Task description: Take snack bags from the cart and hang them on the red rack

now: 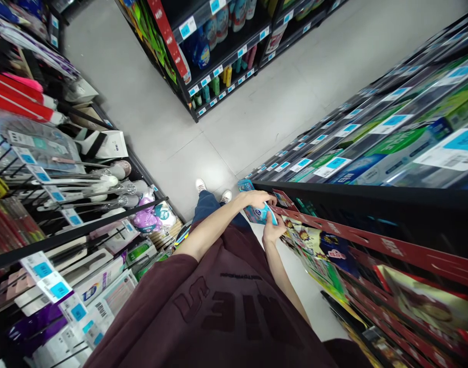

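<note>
I stand in a shop aisle and look down at both my hands. They hold a light blue packet (pixel 257 212) at waist height, close to the black shelf (pixel 356 197) on my right. My left hand (pixel 257 198) grips the packet from above, fingers curled over its top edge. Under it, my right hand (pixel 273 231) closes on the packet's lower right side. Just right of the hands hang colourful packets (pixel 314 250) on a red strip.
Shelves with blue price labels (pixel 395 120) run along the right. On the left, racks hold brushes, mops (pixel 99 181) and boxed goods. Grey floor (pixel 226 117) stretches ahead to another shelf of bottles (pixel 214 46). My white shoes (pixel 213 190) show below.
</note>
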